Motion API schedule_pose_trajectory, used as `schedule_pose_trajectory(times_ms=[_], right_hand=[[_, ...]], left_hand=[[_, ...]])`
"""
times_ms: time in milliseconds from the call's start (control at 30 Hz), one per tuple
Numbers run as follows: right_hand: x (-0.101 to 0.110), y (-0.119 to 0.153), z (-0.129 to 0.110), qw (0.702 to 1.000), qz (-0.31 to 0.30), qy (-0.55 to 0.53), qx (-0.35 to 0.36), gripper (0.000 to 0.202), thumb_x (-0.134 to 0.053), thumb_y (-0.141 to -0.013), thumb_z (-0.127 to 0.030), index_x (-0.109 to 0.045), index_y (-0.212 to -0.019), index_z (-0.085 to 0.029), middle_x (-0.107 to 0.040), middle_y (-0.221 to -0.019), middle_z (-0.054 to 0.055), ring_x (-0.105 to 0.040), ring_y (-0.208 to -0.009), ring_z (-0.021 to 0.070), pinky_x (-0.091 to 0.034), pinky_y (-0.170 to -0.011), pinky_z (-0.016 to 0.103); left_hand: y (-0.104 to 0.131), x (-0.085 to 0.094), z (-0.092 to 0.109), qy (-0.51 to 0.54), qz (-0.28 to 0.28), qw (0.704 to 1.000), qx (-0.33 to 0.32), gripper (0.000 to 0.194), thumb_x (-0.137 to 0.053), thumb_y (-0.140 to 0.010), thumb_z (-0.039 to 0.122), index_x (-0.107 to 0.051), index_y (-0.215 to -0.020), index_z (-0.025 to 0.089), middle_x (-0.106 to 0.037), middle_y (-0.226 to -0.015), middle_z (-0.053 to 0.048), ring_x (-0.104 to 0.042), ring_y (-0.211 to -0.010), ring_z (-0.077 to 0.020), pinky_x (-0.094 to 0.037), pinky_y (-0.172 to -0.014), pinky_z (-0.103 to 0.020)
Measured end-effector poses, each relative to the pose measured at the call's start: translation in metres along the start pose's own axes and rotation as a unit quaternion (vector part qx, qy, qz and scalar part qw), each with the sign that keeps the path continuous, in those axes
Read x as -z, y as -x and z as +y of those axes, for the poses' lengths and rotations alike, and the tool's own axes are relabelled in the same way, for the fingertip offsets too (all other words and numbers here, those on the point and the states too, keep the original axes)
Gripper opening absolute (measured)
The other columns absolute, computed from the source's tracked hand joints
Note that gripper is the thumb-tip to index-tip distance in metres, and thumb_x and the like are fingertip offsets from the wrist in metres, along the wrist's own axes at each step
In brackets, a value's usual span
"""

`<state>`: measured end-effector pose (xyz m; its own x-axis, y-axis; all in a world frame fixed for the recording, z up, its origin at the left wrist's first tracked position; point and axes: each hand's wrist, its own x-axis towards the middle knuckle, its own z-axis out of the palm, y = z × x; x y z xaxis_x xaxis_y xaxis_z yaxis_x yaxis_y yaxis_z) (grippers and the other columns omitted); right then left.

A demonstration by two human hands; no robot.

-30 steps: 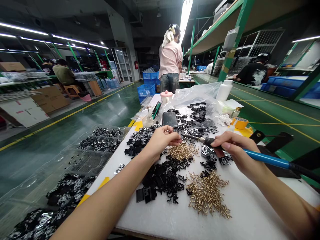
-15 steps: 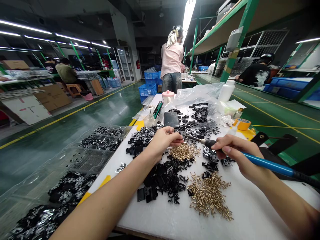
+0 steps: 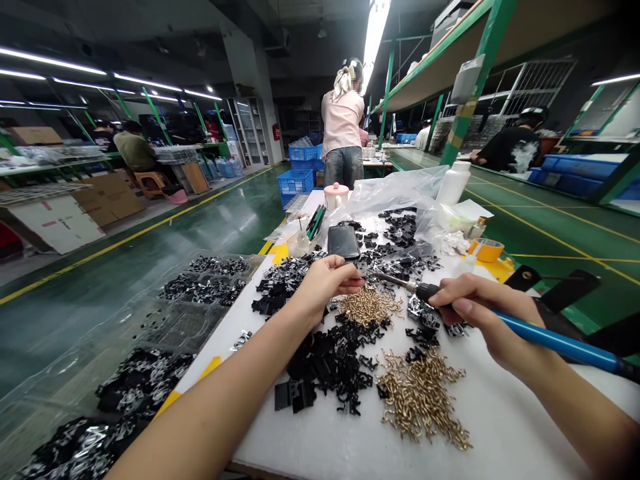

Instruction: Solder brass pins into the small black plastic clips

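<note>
My right hand (image 3: pixel 475 303) is wrapped around a soldering iron (image 3: pixel 550 337) with a blue handle, a black grip and a metal tip pointing left. The tip ends just right of my left hand (image 3: pixel 333 283), whose thumb and fingers are pinched together; what they hold is too small to make out. Below the left fingertips lies a pile of small bent brass-coloured pieces (image 3: pixel 369 307). A second brass-coloured pile (image 3: pixel 423 397) lies closer to me. Loose black parts (image 3: pixel 325 360) are heaped between my left forearm and that pile.
Clear plastic trays (image 3: pixel 173 323) of black and silver parts stand left of the white table (image 3: pixel 320 440). Behind my hands are a black flat case (image 3: pixel 343 241), a lidded cup (image 3: pixel 336 195), a white bottle (image 3: pixel 454 183) and orange tape (image 3: pixel 486 250). A person (image 3: pixel 343 120) stands beyond.
The soldering iron and my right hand have shifted slightly right and down, so the tip is a little farther from my left fingers. My left hand has barely moved.
</note>
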<state>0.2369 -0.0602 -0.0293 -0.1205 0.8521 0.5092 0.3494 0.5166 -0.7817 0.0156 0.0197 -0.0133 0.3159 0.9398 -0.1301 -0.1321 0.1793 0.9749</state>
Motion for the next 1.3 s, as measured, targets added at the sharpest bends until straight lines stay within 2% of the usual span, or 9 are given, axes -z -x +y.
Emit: schedule_pose_trajectory(times_ms=[333, 533, 967, 1133, 1200, 1300], right_hand=[[-0.001, 0.000, 0.002, 0.999, -0.042, -0.002, -0.008, 0.017, -0.047, -0.088, -0.026, -0.064, -0.085, -0.024, -0.055, -0.066, 0.000, -0.051, -0.060, 0.0116, -0.040, -0.051, 0.023], [-0.002, -0.001, 0.000, 0.999, -0.036, -0.014, -0.007, 0.017, -0.047, -0.089, -0.027, -0.064, -0.084, -0.025, -0.054, -0.064, -0.001, -0.049, -0.059, 0.0104, -0.040, -0.051, 0.021], [-0.002, -0.003, 0.007, 0.993, -0.035, -0.109, -0.017, 0.017, -0.048, -0.088, -0.028, -0.064, -0.086, -0.024, -0.051, -0.066, -0.001, -0.049, -0.058, 0.0103, -0.037, -0.052, 0.024], [0.002, -0.002, 0.013, 0.993, -0.035, -0.114, -0.026, 0.016, -0.050, -0.087, -0.029, -0.065, -0.086, -0.023, -0.053, -0.067, 0.000, -0.049, -0.059, 0.0114, -0.037, -0.051, 0.026], [0.005, -0.003, 0.015, 0.993, -0.011, -0.118, -0.021, 0.016, -0.051, -0.086, -0.031, -0.065, -0.085, -0.022, -0.054, -0.067, 0.000, -0.050, -0.058, 0.0121, -0.037, -0.051, 0.026], [0.006, -0.010, 0.013, 0.989, 0.094, -0.112, -0.004, 0.016, -0.054, -0.083, -0.034, -0.064, -0.084, -0.022, -0.054, -0.065, 0.001, -0.051, -0.058, 0.0133, -0.039, -0.052, 0.027]], left_hand=[[0.001, -0.001, 0.002, -0.005, 0.006, 1.000, 0.012, 0.022, -0.065, -0.064, 0.015, -0.042, -0.062, 0.017, -0.061, -0.067, -0.003, -0.063, -0.064, -0.0125, -0.049, -0.065, -0.026], [0.001, 0.000, 0.002, 0.005, 0.000, 1.000, 0.016, 0.025, -0.065, -0.064, 0.015, -0.040, -0.064, 0.017, -0.061, -0.066, -0.002, -0.063, -0.065, -0.0124, -0.049, -0.064, -0.025], [-0.003, 0.005, -0.003, 0.014, -0.018, 1.000, 0.021, 0.023, -0.067, -0.063, 0.016, -0.044, -0.063, 0.017, -0.060, -0.064, -0.001, -0.063, -0.067, -0.0130, -0.049, -0.063, -0.024], [-0.003, 0.005, -0.001, 0.018, -0.014, 0.999, 0.025, 0.021, -0.067, -0.062, 0.015, -0.046, -0.063, 0.016, -0.060, -0.063, -0.002, -0.063, -0.066, -0.0124, -0.049, -0.065, -0.024], [-0.003, 0.005, 0.000, 0.016, -0.010, 0.999, 0.027, 0.022, -0.067, -0.063, 0.014, -0.046, -0.062, 0.016, -0.060, -0.063, -0.002, -0.063, -0.066, -0.0121, -0.049, -0.065, -0.024], [-0.003, 0.004, 0.001, 0.012, -0.004, 0.999, 0.032, 0.023, -0.067, -0.063, 0.013, -0.044, -0.062, 0.017, -0.059, -0.062, -0.001, -0.063, -0.065, -0.0119, -0.050, -0.065, -0.024]])
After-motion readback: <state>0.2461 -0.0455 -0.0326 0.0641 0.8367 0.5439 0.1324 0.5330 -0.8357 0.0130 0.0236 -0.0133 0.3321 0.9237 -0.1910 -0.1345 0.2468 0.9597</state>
